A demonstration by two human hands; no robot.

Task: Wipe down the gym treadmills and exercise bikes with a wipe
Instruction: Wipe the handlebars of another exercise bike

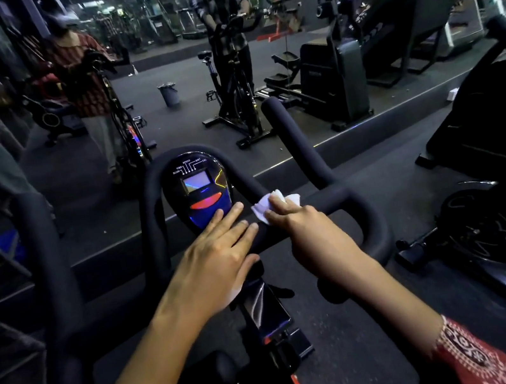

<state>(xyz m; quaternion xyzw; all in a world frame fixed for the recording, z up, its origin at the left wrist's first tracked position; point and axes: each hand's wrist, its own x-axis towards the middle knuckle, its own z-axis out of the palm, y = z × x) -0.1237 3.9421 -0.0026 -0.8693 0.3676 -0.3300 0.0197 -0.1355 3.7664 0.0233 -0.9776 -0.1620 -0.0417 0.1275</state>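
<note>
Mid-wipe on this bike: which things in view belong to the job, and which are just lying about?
Job in hand:
- white wipe, pressed on the handlebar by the right hand
- left hand, flat at the console's lower edge
- console

Lying about:
- grey bucket farther ahead
- second bike at the right
- stair climber

Head view, close, looking forward-down over bike handlebar point(315, 214).

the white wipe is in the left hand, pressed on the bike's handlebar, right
Not the left: the head view shows the white wipe in the right hand, pressed on the bike's handlebar. The left hand lies flat, holding nothing.
</note>
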